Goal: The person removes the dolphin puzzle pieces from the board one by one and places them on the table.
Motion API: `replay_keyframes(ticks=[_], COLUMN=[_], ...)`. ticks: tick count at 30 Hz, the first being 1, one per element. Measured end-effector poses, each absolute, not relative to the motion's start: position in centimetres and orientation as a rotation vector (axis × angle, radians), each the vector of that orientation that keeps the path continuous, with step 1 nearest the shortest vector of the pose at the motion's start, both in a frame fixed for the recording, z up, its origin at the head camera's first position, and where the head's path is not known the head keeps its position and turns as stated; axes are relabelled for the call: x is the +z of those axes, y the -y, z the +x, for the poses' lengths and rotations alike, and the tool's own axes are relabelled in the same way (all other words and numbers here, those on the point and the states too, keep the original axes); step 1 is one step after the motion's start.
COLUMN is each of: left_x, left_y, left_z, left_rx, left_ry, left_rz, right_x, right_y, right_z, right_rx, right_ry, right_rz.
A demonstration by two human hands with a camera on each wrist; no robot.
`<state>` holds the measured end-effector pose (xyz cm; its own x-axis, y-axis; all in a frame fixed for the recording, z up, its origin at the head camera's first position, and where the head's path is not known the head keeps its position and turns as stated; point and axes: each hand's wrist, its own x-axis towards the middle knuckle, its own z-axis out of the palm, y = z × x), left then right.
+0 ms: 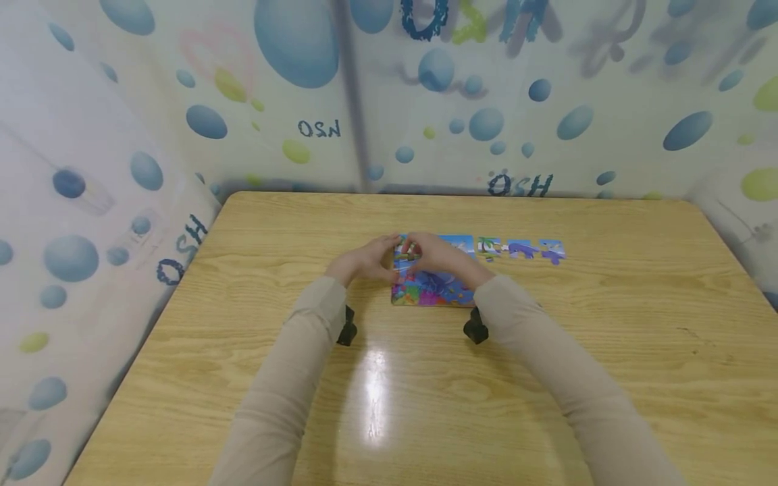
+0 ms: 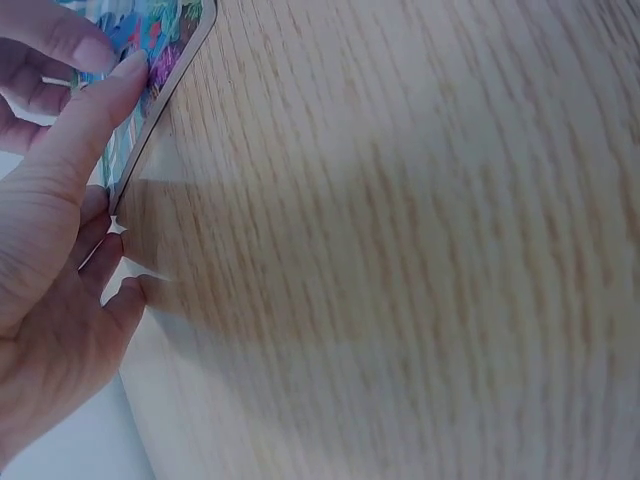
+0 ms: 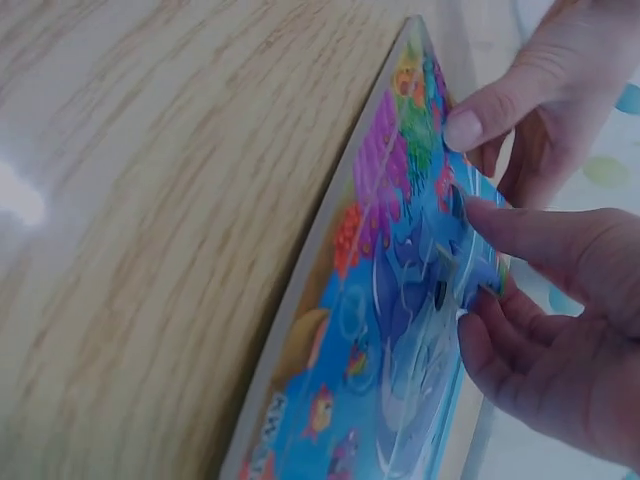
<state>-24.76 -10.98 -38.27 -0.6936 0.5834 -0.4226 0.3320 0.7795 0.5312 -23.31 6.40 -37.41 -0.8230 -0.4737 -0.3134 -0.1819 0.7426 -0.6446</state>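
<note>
A colourful jigsaw puzzle board [image 1: 433, 295] with a sea scene lies on the table; a dolphin shows on it in the right wrist view. My left hand [image 1: 367, 260] is at its left edge, thumb on the printed face and fingers round the edge, as the left wrist view shows. Over the left part of the board, my right hand [image 3: 565, 300] pinches a bluish puzzle piece [image 3: 481, 275] between thumb and fingers, close above the picture. The fingers partly cover this piece.
To the right of the board, loose puzzle pieces lie in a row: one with a palm tree [image 1: 488, 247], a purple one [image 1: 521, 249] and a blue-and-purple one [image 1: 552, 250]. The wooden table [image 1: 608, 351] meets a bubble-patterned wall covering [image 1: 389, 88] behind.
</note>
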Motion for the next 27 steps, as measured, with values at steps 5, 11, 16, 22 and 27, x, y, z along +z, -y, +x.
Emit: replay_keyframes(ticks=[5, 11, 16, 22, 27], left_x=[-38.3, -38.2, -38.3, -38.4, -38.4], left_y=[11.0, 11.0, 10.9, 10.9, 11.0], left_z=[-24.7, -24.6, -24.5, -24.5, -24.6], left_rx=[0.548, 0.569, 0.573, 0.59, 0.605], left_ry=[-2.385, -2.384, -2.384, -2.383, -2.381], left_rz=[0.666, 0.673, 0.673, 0.65, 0.664], right_x=[-37.5, -37.9, -37.9, -37.4, -37.1], right_y=[-7.5, -8.2, -9.1, -11.2, -14.2], right_z=[-23.3, -23.4, -23.3, -23.2, -23.1], right_rx=[-0.919, -0.974, -1.131, -1.307, -1.361], right_ry=[-2.44, -2.429, -2.342, -2.254, -2.302], right_rz=[-0.505, -0.519, -0.45, -0.269, -0.201])
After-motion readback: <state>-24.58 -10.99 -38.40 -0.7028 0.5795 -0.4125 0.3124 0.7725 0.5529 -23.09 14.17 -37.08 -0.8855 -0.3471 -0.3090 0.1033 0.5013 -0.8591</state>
